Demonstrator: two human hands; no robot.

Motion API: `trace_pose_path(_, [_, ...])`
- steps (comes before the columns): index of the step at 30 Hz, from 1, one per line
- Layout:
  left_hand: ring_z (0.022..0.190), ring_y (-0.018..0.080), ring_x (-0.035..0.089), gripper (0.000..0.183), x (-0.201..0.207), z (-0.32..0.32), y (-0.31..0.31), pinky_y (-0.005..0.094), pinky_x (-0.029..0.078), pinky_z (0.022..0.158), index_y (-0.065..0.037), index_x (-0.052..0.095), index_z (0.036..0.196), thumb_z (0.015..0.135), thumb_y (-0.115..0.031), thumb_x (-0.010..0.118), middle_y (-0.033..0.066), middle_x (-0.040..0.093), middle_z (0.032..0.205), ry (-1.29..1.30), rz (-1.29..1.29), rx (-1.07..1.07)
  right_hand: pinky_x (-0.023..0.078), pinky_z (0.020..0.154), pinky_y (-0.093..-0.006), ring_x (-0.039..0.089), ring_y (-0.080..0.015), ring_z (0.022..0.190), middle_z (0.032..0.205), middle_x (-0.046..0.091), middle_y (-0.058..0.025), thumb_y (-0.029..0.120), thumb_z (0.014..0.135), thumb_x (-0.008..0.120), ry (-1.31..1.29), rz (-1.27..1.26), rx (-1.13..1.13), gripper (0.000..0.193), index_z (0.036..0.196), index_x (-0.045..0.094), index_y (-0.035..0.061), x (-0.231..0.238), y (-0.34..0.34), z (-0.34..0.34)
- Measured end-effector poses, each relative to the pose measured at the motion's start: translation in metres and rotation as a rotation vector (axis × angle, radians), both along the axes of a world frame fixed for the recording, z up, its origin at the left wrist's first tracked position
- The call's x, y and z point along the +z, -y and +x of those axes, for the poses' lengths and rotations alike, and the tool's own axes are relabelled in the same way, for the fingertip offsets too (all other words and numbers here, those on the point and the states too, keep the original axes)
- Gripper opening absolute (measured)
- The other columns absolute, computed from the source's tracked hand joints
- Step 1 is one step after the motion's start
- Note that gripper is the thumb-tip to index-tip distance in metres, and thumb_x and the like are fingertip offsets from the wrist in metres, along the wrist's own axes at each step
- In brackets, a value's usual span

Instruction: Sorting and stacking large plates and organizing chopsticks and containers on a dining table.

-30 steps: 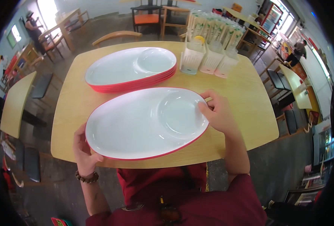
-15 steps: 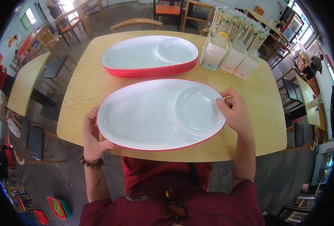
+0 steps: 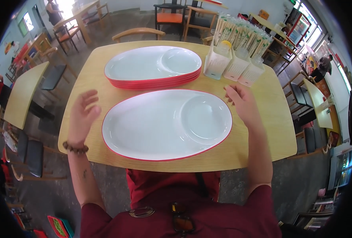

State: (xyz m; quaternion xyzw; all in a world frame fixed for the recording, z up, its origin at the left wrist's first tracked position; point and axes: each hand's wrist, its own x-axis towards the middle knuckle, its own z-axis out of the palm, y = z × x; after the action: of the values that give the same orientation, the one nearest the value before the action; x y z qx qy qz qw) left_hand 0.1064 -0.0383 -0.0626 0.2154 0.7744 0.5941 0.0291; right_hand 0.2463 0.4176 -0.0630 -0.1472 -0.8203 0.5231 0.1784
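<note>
A large oval white plate (image 3: 144,127) with a red rim lies at the near side of the wooden table, a round section at its right end. Behind it sits a stack of similar oval plates (image 3: 136,65) with red outsides. My left hand (image 3: 84,115), a beaded bracelet at its wrist, is raised just left of the near plate, fingers apart and holding nothing. Off the near plate's upper right edge is my right hand (image 3: 239,101), its fingers curled in and partly hidden; I see nothing held in them.
At the table's (image 3: 80,83) back right stand white holders (image 3: 219,61) with wrapped chopsticks (image 3: 243,35) and a yellow-capped container (image 3: 224,47). A wooden chair (image 3: 138,32) faces the far edge. Other tables and chairs stand around, with people in the background at far left and right.
Both hands have let go of the near plate. The left has lifted and moved up and left; the right has drawn off its edge, slightly upward. The plate stays on the table.
</note>
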Motion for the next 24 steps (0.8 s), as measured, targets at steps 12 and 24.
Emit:
trace_pose_path(12, [0.109,0.022,0.063,0.057,-0.053,-0.114,-0.062,0.0355,0.049,0.096,0.005,0.054,0.136,0.095,-0.032,0.069,0.0144,0.066,0.124,-0.056,0.025,0.286,0.05,0.068,-0.0291,0.064,-0.0121,0.079,0.09,0.067,-0.0047,0.032,0.096,0.063,0.208,-0.038,0.163,0.052,0.138,0.057,0.0012,0.001,0.0,-0.125])
trace_pose_path(24, [0.117,0.0237,0.056,0.059,-0.072,-0.115,-0.05,0.0368,0.045,0.101,-0.001,0.047,0.146,0.099,-0.034,0.062,0.013,0.061,0.131,-0.066,0.117,0.234,0.043,0.056,-0.0236,0.051,-0.0063,0.065,0.079,0.059,0.0015,0.027,0.096,0.064,0.109,-0.013,0.221,0.043,0.133,0.064,0.0064,-0.021,0.006,-0.134])
